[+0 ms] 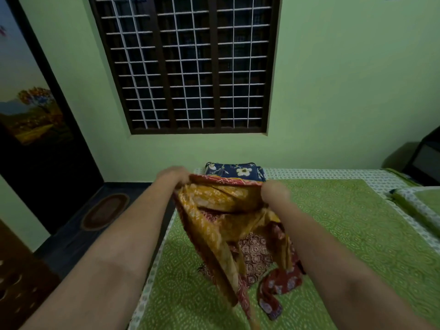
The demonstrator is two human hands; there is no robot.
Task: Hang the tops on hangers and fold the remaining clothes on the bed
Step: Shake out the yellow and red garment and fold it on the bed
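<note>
Mustard-and-red printed cotton garment [221, 210], held up over the bed [345, 234] by its top edge.

Grip: left hand [175, 177] pinches one end of the red-bordered edge; right hand [275, 194] is clamped on the other end. Both are blurred, so finger placement cannot be read finely. The edge is stretched between them; the rest hangs down in loose folds, its lower end trailing toward the near edge of the bed.

Handling, as judged: light, soft, limp, no stiffness of its own; likely to slide and bunch. Best taken at the shoulders or the hem corners and kept taut, then laid flat before folding or hanging. Which kind of garment it is cannot be told.

Under it, on the green bedcover: a maroon patterned cloth [254, 256] lying flat, and a red floral piece [273, 291] crumpled just beside it.

Far end of bed: blue floral pillow [234, 171] against the wall.

Containers: none in view. No hangers visible.
</note>
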